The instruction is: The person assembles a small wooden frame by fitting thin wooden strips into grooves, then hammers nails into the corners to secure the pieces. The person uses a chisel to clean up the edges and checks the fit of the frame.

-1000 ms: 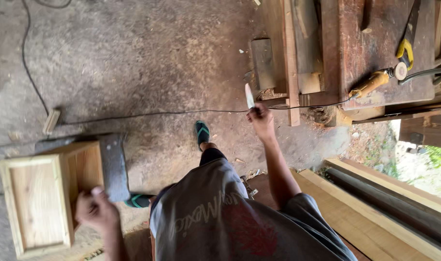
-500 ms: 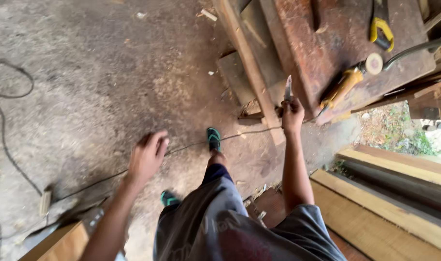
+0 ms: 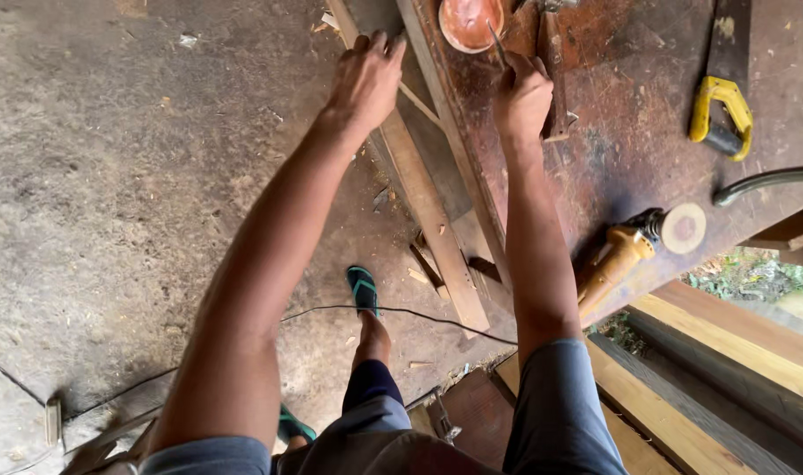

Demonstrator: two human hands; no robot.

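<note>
Orange bowl [image 3: 470, 21], yellow saw handle [image 3: 720, 107], teal sandal [image 3: 363, 288], reddish-brown workbench [image 3: 630, 149]

One camera only, worn on the head, looking steeply down and forward past both outstretched arms. It sits close: the arms fill the middle of the frame, the left hand [image 3: 366, 79] at 11 o'clock, the right hand [image 3: 522, 92] at 12 to 1. The bench [image 3: 630, 132] fills 1 to 2 o'clock, the floor [image 3: 120, 176] the left half, a sandalled foot [image 3: 363, 290] near centre. No second view shares the scene.
</note>
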